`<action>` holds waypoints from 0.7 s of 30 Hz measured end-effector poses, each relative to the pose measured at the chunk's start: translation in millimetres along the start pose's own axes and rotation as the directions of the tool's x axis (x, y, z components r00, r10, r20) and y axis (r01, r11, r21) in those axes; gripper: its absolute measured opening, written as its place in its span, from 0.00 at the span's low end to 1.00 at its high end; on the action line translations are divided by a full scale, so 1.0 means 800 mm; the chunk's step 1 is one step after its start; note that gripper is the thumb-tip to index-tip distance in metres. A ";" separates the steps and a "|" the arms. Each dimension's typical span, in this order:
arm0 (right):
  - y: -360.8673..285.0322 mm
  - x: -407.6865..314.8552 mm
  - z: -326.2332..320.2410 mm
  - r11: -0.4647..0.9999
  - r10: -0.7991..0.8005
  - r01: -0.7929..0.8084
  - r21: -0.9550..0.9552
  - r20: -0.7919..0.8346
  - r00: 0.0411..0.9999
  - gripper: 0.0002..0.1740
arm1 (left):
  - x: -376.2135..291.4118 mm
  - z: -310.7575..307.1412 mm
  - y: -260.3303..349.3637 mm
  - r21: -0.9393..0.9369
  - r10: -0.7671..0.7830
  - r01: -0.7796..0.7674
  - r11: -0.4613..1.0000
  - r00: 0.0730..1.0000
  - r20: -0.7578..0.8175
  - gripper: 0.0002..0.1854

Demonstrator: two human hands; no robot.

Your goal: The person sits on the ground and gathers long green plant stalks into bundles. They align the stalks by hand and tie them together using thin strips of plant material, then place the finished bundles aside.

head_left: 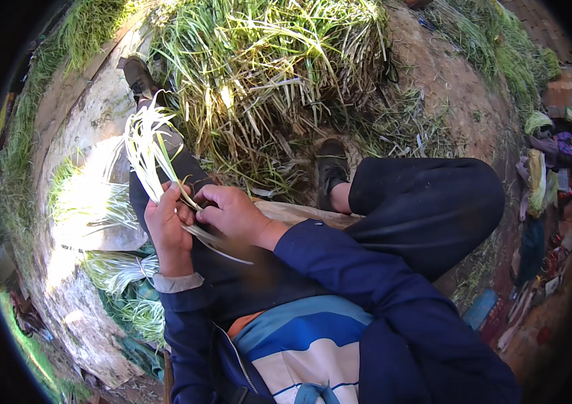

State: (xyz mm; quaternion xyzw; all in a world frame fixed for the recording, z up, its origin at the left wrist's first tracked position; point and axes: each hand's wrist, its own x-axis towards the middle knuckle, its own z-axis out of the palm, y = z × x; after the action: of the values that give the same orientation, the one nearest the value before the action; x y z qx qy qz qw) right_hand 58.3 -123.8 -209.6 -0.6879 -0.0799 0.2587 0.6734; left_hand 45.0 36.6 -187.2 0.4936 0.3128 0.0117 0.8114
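My left hand [171,224] grips a bunch of pale, long-leaved green stalks [145,156], which fan out upward past the thumb. Lower ends of the stalks trail below the hand toward the right. Close beside it, my right hand [233,212] pinches a stalk at the bunch's edge between thumb and fingers. Both hands are above my outstretched leg, in dark trousers. A large heap of similar green stalks [266,65], with brownish lower ends, lies just beyond my feet.
On the left, sunlit stalks lie on a pale sheet [124,240], near a tied bundle [124,270] and another bunch [144,315] on green cloth [137,348]. More greenery [498,50] lines the far right. Assorted cloths and packages [543,202] lie at the right edge.
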 end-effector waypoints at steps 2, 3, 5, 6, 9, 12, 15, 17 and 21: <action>0.000 0.003 -0.020 0.997 -0.049 0.055 -0.052 0.107 0.993 0.16 | 0.000 -0.002 -0.002 0.021 -0.002 0.002 1.000 1.000 0.001 0.08; -0.001 0.005 -0.038 0.995 -0.025 0.041 -0.090 0.173 0.985 0.16 | 0.000 -0.003 -0.002 0.028 -0.005 0.005 1.000 1.000 -0.001 0.08; -0.003 0.015 -0.083 0.992 0.126 -0.115 -0.060 0.252 0.960 0.19 | 0.000 -0.006 -0.002 -0.001 -0.017 0.017 1.000 1.000 0.009 0.08; -0.005 0.021 -0.105 0.981 0.177 -0.158 -0.111 0.192 0.965 0.18 | 0.000 -0.008 0.000 -0.034 -0.021 0.022 0.999 1.000 0.020 0.07; -0.010 0.032 -0.182 0.676 0.081 -0.040 -0.736 0.020 0.996 0.16 | -0.002 -0.011 0.001 -0.049 -0.020 0.020 0.999 1.000 0.018 0.07; -0.014 0.026 -0.241 0.379 0.444 -0.272 -0.884 -0.084 0.892 0.13 | -0.001 -0.012 0.002 -0.064 -0.023 0.025 0.998 0.999 0.033 0.07; 0.006 0.003 -0.264 0.252 0.671 -0.439 -0.863 -0.171 0.721 0.17 | -0.001 -0.012 0.000 -0.073 -0.023 0.025 0.997 0.999 0.024 0.07; 0.037 -0.003 -0.263 0.277 0.705 -0.419 -0.865 -0.113 0.700 0.18 | 0.000 -0.013 -0.001 -0.084 -0.021 0.023 0.996 1.000 0.023 0.07; 0.099 -0.006 -0.258 0.477 0.628 -0.345 -0.808 0.039 0.777 0.14 | 0.002 -0.015 -0.002 -0.092 -0.026 0.029 0.995 0.999 0.038 0.07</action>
State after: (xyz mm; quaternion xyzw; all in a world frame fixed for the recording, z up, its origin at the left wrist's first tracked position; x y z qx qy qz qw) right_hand 131.2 -314.9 -293.3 -0.8437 -0.0910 0.4941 0.1892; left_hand 39.2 46.0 -192.8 0.4514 0.3039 0.0059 0.8389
